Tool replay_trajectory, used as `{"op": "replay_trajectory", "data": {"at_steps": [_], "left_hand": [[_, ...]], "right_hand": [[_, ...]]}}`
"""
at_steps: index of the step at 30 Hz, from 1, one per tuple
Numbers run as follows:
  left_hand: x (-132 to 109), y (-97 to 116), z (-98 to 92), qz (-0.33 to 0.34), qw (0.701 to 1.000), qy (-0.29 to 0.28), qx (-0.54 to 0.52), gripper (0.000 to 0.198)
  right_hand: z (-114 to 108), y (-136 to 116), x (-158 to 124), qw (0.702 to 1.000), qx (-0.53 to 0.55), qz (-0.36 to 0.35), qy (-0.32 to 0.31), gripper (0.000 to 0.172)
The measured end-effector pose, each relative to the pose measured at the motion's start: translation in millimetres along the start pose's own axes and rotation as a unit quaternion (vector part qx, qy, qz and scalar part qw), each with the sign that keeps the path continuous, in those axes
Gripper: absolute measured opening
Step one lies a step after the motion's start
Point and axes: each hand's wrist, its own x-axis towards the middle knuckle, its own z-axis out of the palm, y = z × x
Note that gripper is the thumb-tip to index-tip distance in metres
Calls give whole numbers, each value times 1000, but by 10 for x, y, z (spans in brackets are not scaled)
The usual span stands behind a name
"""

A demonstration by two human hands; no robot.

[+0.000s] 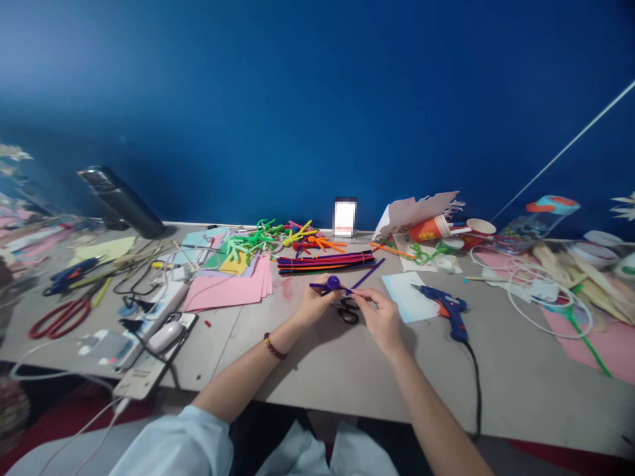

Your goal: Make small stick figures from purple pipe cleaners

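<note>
Just above the tabletop (337, 373), I log a purple pipe cleaner (333, 282). Left hand (316, 303): fingers closed about its coiled part. Right hand (381, 318): fingers pinched on it. Coil looks formed; one purple length (371, 274) remains straight, attachment unclear.

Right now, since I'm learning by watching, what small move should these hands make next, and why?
Probably have the right hand bend the purple stem slightly while the left hand steadies its coiled part: both hands hold it, and a straight length appears to jut beyond their grip.
</note>
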Motion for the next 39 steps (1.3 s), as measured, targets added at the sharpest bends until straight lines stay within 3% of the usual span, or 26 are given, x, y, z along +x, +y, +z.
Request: {"op": "replay_trajectory", "data": {"at_steps": [6,14,20,27,34,39], "left_hand": [[-4,7,-1,9,1000,-3,22,14],[17,59,-11,36,999,4,5,15],[64,35,-58,44,999,3,12,12],[61,-9,-57,13,999,16,-24,13],[27,-12,-1,-98,991,32,-82,24],[0,58,38,-118,989,29,-88,24]], "right_hand": [[-22,-20,-6,999,-24,-33,3,15],[-5,59,24,995,25,64,68,21],[-2,87,40,989,84,108,60,32],[40,130,68,974,158,163,13,48],[104,81,44,930,235,267,-91,39],[98,-5,48,895,317,278,-144,39]]}}
